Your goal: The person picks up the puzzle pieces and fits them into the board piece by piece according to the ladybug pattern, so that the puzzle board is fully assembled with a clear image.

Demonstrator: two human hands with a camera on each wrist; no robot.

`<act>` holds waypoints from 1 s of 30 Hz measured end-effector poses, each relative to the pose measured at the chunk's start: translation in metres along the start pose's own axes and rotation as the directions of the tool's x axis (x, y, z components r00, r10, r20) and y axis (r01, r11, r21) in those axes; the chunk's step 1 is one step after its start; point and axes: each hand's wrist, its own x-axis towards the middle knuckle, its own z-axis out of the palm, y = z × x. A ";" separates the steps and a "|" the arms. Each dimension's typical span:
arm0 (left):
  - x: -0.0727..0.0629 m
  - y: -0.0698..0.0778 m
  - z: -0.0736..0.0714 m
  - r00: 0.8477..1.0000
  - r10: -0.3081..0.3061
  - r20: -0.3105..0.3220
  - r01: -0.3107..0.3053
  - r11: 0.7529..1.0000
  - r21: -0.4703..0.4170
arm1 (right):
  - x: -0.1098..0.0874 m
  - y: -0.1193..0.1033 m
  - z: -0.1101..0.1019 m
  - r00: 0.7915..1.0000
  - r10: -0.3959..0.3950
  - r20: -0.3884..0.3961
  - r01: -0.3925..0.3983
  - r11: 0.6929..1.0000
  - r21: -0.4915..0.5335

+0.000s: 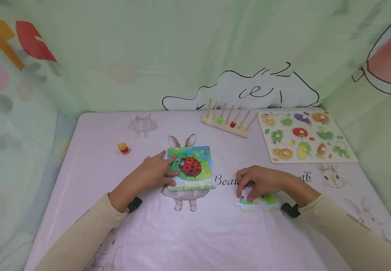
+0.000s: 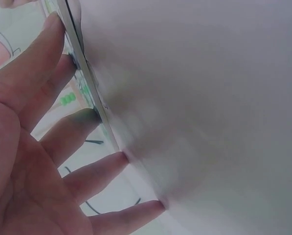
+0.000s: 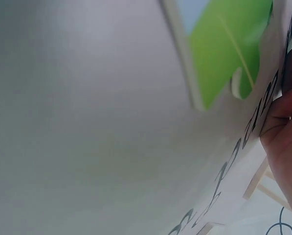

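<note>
A square ladybug puzzle [image 1: 192, 167] lies on the tablecloth in the middle of the head view. My left hand [image 1: 156, 171] rests at its left side, fingers spread over that edge; in the left wrist view the spread fingers [image 2: 97, 181] touch the board's edge and the cloth. Farther right, my right hand [image 1: 261, 178] reaches down with curled fingers and pinches a green-and-white puzzle piece [image 1: 248, 206] between thumb and finger. A second puzzle piece [image 1: 270, 202] lies just right of it, below the wrist. Only part of the right hand [image 3: 285, 122] shows in the right wrist view.
Behind the right hand stands a wooden peg rack [image 1: 227, 126] with a green and a red bead. A vegetable peg puzzle board [image 1: 266, 150] lies at the back right. The small yellow-and-red figure [image 1: 123, 148] is left of the left hand. Fabric walls surround the table.
</note>
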 end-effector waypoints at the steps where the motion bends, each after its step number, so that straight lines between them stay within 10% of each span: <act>1: 0.000 0.000 0.000 1.000 -0.001 0.001 0.001 1.000 -0.003 | 0.000 0.000 0.000 1.000 -0.001 0.001 0.001 1.000 0.008; 30: 0.001 0.000 0.001 1.000 0.002 -0.012 -0.002 1.000 -0.022 | 0.002 0.000 -0.003 0.994 0.109 0.000 -0.109 0.994 -0.002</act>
